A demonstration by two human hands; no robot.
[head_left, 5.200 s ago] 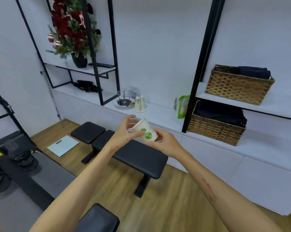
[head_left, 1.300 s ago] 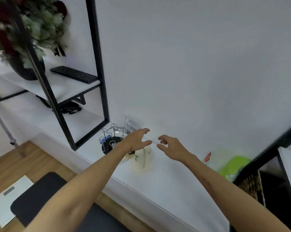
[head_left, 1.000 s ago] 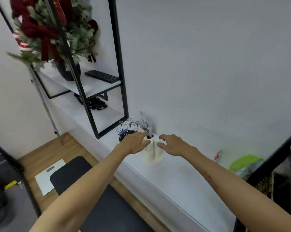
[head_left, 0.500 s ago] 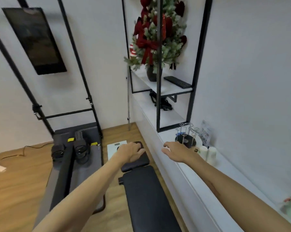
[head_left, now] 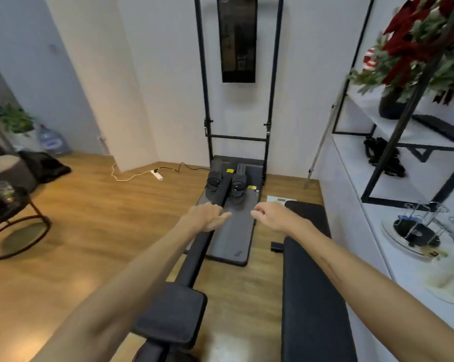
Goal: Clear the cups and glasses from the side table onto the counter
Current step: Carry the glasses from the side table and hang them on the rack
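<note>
Both of my hands hold nothing. My left hand (head_left: 207, 215) and my right hand (head_left: 271, 216) reach forward at mid-frame with relaxed fingers, above the grey exercise machine (head_left: 230, 226). The black round side table (head_left: 9, 209) stands at the far left with a blurred glass (head_left: 3, 190) on top. The white counter (head_left: 356, 205) runs along the right. Pale paper cups (head_left: 447, 282), blurred, stand on it at the right edge.
A long black bench (head_left: 309, 296) lies between me and the counter. A round tray with a wire holder (head_left: 415, 231) sits on the counter beside the cups. A black shelf frame (head_left: 403, 121) rises above. A power strip and cord (head_left: 156, 175) lie on the wooden floor.
The view has swung left, away from the counter, toward the room and the side table. My empty hands have left the cups, which stay on the counter.
</note>
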